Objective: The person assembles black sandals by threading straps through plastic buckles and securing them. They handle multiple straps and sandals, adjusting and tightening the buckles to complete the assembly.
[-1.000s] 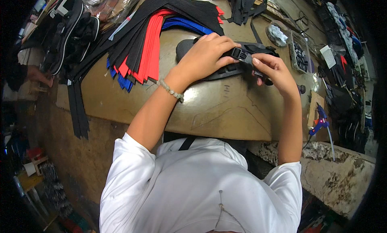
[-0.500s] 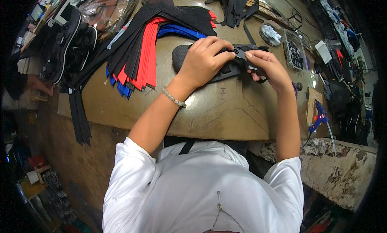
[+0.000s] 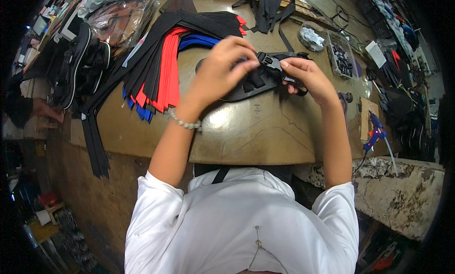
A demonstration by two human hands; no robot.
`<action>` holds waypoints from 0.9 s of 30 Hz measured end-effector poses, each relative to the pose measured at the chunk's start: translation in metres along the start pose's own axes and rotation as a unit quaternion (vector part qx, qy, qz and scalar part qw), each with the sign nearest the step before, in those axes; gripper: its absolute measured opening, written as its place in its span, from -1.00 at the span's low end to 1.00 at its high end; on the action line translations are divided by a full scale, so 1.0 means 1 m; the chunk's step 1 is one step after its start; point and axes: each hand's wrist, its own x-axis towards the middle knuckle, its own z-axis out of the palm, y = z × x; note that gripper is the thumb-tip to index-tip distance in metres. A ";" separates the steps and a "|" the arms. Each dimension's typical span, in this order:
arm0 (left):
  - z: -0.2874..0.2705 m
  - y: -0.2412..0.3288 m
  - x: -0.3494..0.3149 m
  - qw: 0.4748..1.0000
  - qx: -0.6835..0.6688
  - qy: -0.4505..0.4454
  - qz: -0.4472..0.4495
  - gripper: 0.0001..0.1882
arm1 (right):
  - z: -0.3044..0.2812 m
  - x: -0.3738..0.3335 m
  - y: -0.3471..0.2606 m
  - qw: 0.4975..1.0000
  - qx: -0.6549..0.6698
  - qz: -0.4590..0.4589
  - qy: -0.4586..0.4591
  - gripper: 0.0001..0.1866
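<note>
On the table lies a black, sole-shaped piece with straps [image 3: 249,90], which looks like a sandal. A black plastic side-release buckle [image 3: 271,61] sits on its strap. My right hand [image 3: 310,78] pinches the buckle's right end between thumb and fingers. My left hand [image 3: 226,67], a bead bracelet on its wrist, hovers over the left part of the piece. Its fingers are loosely bent, slightly blurred and apart from the buckle, with nothing seen in them. The left hand hides part of the piece.
Fanned black, red and blue strips [image 3: 166,74] lie to the left, beside black sandals [image 3: 78,65]. More black straps [image 3: 268,10] lie at the back. A clear box of black buckles [image 3: 342,55] and a blue glue gun [image 3: 375,131] are at the right.
My left hand has come away from the buckle, moving a little left. My right hand keeps hold of the buckle and has shifted slightly left.
</note>
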 end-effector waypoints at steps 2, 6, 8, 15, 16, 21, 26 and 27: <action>-0.020 -0.006 0.001 0.987 -0.048 0.057 -0.139 -0.83 | 0.001 0.000 0.001 1.000 -0.009 -0.011 0.000 -0.67; -0.049 -0.029 0.009 0.952 0.114 0.213 -0.190 -0.73 | 0.001 -0.002 0.002 1.000 -0.017 -0.015 0.008 -0.66; -0.048 -0.033 0.009 0.920 0.321 0.217 -0.061 -0.71 | 0.001 -0.001 0.003 1.000 -0.020 -0.015 0.001 -0.66; -0.007 -0.008 0.004 0.999 0.022 -0.014 -0.026 -0.66 | 0.005 -0.005 0.007 0.999 -0.038 -0.037 0.004 -0.64; -0.002 -0.002 0.000 0.998 0.036 -0.053 -0.002 -0.64 | 0.006 -0.006 0.007 0.998 -0.047 -0.042 0.003 -0.64; -0.002 -0.002 -0.004 0.988 0.054 -0.139 -0.044 -0.61 | 0.014 -0.012 0.005 0.995 -0.084 -0.049 0.025 -0.66; 0.019 0.004 -0.005 0.990 0.002 -0.073 -0.118 -0.61 | 0.017 -0.009 0.002 0.993 -0.095 -0.061 0.026 -0.68; 0.019 0.002 -0.004 0.987 -0.031 -0.080 -0.134 -0.61 | 0.018 -0.009 0.002 0.993 -0.088 -0.078 0.028 -0.69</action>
